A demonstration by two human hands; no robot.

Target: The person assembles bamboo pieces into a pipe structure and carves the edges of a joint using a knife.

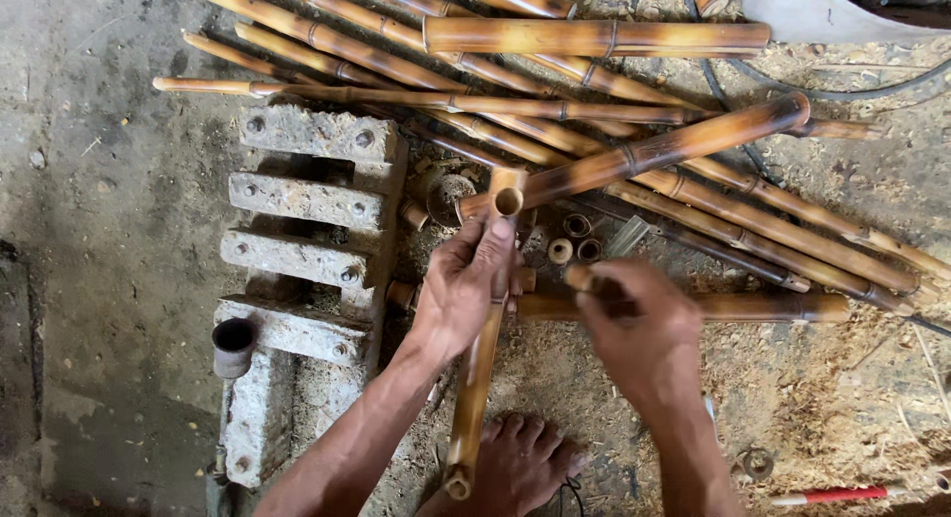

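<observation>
While L hand point(464, 284) grips bamboo pole point(477, 373) | R hand point(634, 324) pinches short peg point(584, 277) | poles crowd above

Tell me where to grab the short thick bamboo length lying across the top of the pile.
Take the short thick bamboo length around its middle, coming from above. It lies flat on top of the other poles, nothing covers it, and both cut ends are free.

Dirt floor point(109, 279), sawdust-strewn. On it: bamboo poles point(594, 91), concrete block point(297, 240), cut bamboo rings point(575, 238), bare foot point(520, 467).
</observation>
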